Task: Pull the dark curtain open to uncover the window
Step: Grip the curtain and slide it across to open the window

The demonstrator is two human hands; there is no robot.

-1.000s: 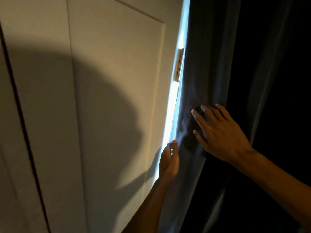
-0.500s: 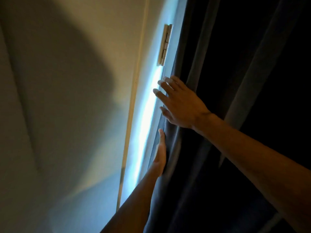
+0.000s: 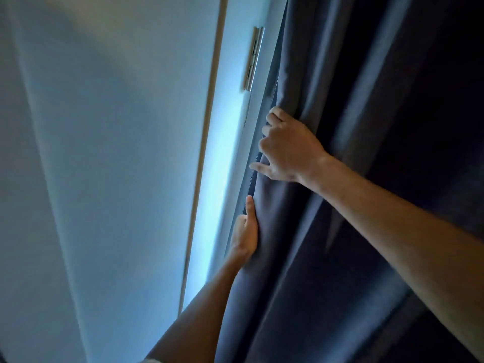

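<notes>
Both hands on the leading edge of the dark curtain, beside a lit strip of pale panel.

Right hand (image 3: 288,150): upper position, fingers curled round the curtain's edge and bunching the fabric, thumb stretched down along the fold; grasping the cloth. Left hand (image 3: 246,231): lower position, just beneath the right, thumb laid upward on the front of the fabric, remaining fingers hidden behind the edge; grasping the same fold. Dark curtain (image 3: 340,205): blue-grey, heavy vertical folds, filling the right half of the view, its edge touching or just beside the pale frame. Metal hinge (image 3: 253,58): upright on the frame, above the right hand. Pale panel (image 3: 117,153): fills the left half, brightest in a narrow band next to the curtain's edge. Window glass itself not visible.
</notes>
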